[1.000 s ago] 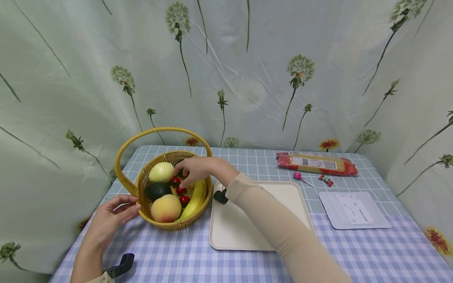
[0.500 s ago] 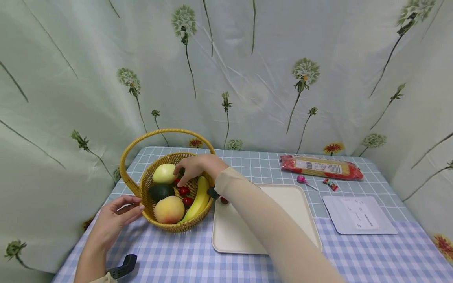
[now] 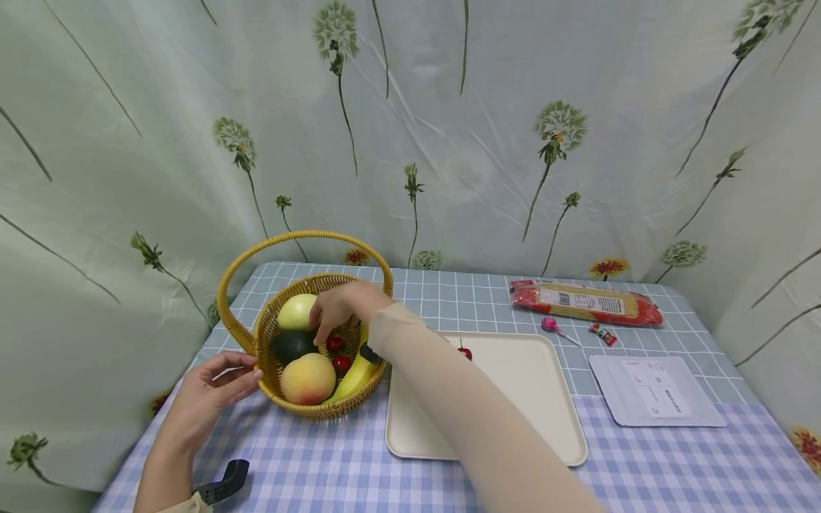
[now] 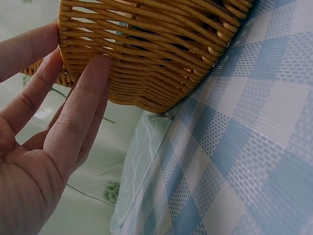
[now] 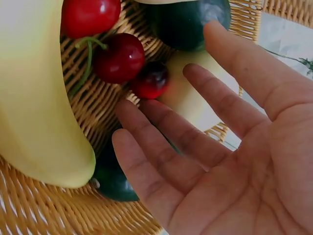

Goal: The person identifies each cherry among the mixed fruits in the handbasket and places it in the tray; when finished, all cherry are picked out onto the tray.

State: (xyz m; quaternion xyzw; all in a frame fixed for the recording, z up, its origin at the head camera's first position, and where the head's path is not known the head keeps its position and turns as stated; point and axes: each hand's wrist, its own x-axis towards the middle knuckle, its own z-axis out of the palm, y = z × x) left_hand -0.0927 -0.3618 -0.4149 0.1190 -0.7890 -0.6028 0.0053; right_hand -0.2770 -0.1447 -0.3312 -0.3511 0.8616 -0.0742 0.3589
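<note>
My left hand (image 3: 208, 395) touches the outer wall of the yellow wicker basket (image 3: 259, 360) with its fingertips, fingers extended in the left wrist view. Inside the basket reaches my right hand (image 3: 340, 306); in the right wrist view its fingers are spread, and two fingertips lie right beside a dark red cherry (image 5: 150, 81). Two more cherries (image 5: 120, 58) sit nearby, next to a banana (image 5: 34, 98). A peach (image 3: 308, 379), a dark green avocado-like fruit (image 3: 293, 347) and a pale yellow-green fruit (image 3: 296, 312) fill the left side. Another dark green fruit (image 5: 115, 178) is partly hidden behind my right hand.
Right of the basket, a cream tray (image 3: 532, 399) lies under my right forearm, with a cherry (image 3: 465, 353) showing past the sleeve. Farther right are a noodle packet (image 3: 584, 303), a pink lollipop (image 3: 549, 325), a small wrapped candy (image 3: 603, 333) and a pale pouch (image 3: 657, 392).
My right hand has shifted left and deeper among the fruit. The forearm has moved left, revealing a cherry on the tray. My left hand stays at the basket.
</note>
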